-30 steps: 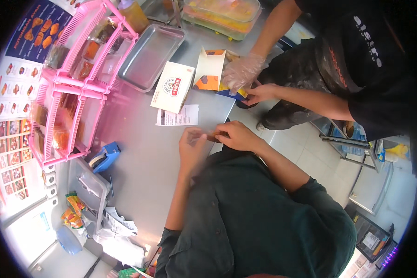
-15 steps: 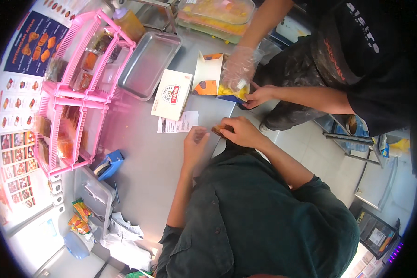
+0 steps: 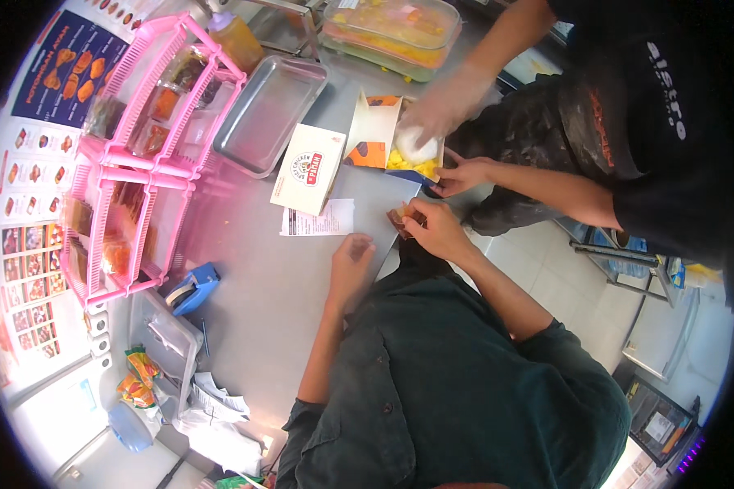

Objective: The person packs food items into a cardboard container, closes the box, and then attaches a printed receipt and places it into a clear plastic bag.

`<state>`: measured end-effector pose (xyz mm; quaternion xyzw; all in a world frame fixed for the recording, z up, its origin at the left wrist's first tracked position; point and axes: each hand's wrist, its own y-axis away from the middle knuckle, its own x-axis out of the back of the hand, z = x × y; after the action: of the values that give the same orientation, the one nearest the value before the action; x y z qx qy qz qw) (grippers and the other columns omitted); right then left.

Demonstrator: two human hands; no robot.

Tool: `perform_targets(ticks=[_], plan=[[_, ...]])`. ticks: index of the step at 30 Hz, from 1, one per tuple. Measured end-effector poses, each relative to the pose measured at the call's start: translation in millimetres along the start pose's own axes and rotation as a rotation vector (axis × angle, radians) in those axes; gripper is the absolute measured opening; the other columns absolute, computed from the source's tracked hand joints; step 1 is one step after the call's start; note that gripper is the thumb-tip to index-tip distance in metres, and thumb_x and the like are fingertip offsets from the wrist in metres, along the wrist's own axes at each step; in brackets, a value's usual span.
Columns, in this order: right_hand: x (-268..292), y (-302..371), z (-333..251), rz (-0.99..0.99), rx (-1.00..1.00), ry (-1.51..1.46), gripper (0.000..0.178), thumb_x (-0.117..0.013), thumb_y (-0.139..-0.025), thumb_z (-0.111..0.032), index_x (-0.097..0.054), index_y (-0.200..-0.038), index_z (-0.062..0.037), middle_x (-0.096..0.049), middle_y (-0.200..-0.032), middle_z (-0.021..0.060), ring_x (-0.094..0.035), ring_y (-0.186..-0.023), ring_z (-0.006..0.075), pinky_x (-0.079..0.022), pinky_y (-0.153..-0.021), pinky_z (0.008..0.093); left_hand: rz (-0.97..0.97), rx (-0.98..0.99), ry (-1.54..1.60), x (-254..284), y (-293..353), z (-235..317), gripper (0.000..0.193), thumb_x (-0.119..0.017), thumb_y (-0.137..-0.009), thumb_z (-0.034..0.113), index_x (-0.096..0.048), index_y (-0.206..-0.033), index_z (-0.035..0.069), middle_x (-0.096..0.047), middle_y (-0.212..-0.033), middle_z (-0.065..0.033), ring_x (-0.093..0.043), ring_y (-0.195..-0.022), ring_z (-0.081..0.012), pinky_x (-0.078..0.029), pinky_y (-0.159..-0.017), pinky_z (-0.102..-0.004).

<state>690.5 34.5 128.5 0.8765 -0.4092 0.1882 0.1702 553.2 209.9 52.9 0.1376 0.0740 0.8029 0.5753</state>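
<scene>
My right hand (image 3: pixel 437 231) pinches a small brown sachet (image 3: pixel 399 219) at the counter's edge, just below an open food box. Close to it on the left, my left hand (image 3: pixel 351 262) hovers over the steel counter (image 3: pixel 261 269) with loosely bent fingers and nothing visible in them. Ahead lies a closed white food box (image 3: pixel 306 169), partly covering a printed slip (image 3: pixel 332 222). The open food box (image 3: pixel 369 130) holds yellow pieces and a white mound. A co-worker's gloved hand (image 3: pixel 432 122), blurred, is over that mound, while the co-worker's other hand (image 3: pixel 462 175) steadies the box.
At the left stands a pink tiered rack (image 3: pixel 139 171) with packed sachets. A metal tray (image 3: pixel 271 114) and a clear tub of yellow food (image 3: pixel 391 37) are at the back. Nearer are a blue tape dispenser (image 3: pixel 192 289) and a plastic bin (image 3: pixel 165 346). The co-worker stands at right.
My right hand has moved slightly right and forward with the sachet, drawing away from my left hand. A white mound now shows in the open box under the co-worker's gloved hand.
</scene>
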Motion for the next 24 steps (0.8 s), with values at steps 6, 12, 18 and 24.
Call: perform_targets(ticks=[6, 12, 18, 24], plan=[[8, -7, 12, 0.135, 0.057, -0.009, 0.015, -0.062, -0.085, -0.013, -0.061, -0.092, 0.0010, -0.068, -0.081, 0.0197, -0.068, -0.070, 0.0307, -0.051, -0.064, 0.0377, 0.004, -0.046, 0.002, 0, -6, -18, 0.015, -0.066, -0.092, 0.008, -0.061, -0.105, 0.002, -0.064, -0.096, -0.0036, -0.059, -0.085, -0.0085, -0.048, -0.074, -0.0253], [48, -14, 19, 0.287, -0.028, -0.057, 0.009, -0.057, -0.088, -0.006, -0.056, -0.093, 0.0019, -0.063, -0.079, 0.0078, -0.063, -0.074, 0.0134, -0.051, -0.067, 0.0282, 0.014, -0.437, -0.386, -35, -66, 68, 0.020, -0.067, -0.085, 0.005, -0.064, -0.104, 0.001, -0.064, -0.091, -0.0117, -0.060, -0.076, -0.0213, -0.048, -0.071, -0.0342], [81, -37, 67, 0.125, 0.119, -0.015, 0.016, -0.058, -0.082, -0.010, -0.061, -0.090, 0.0032, -0.065, -0.103, 0.0186, -0.064, -0.099, 0.0324, -0.050, -0.087, 0.0377, -0.050, -0.592, -1.017, -81, -161, 121, 0.040, -0.075, -0.080, 0.026, -0.064, -0.110, 0.002, -0.065, -0.100, -0.0126, -0.057, -0.101, -0.0283, -0.047, -0.083, -0.0420], [82, -54, 95, -0.003, 0.226, 0.137, 0.021, -0.055, -0.083, -0.011, -0.063, -0.095, 0.0037, -0.062, -0.108, 0.0199, -0.058, -0.104, 0.0368, -0.047, -0.091, 0.0429, -0.134, -0.431, -1.425, -118, -204, 108, 0.064, -0.080, -0.070, 0.039, -0.059, -0.119, 0.004, -0.062, -0.115, -0.0101, -0.051, -0.118, -0.0274, -0.044, -0.086, -0.0457]])
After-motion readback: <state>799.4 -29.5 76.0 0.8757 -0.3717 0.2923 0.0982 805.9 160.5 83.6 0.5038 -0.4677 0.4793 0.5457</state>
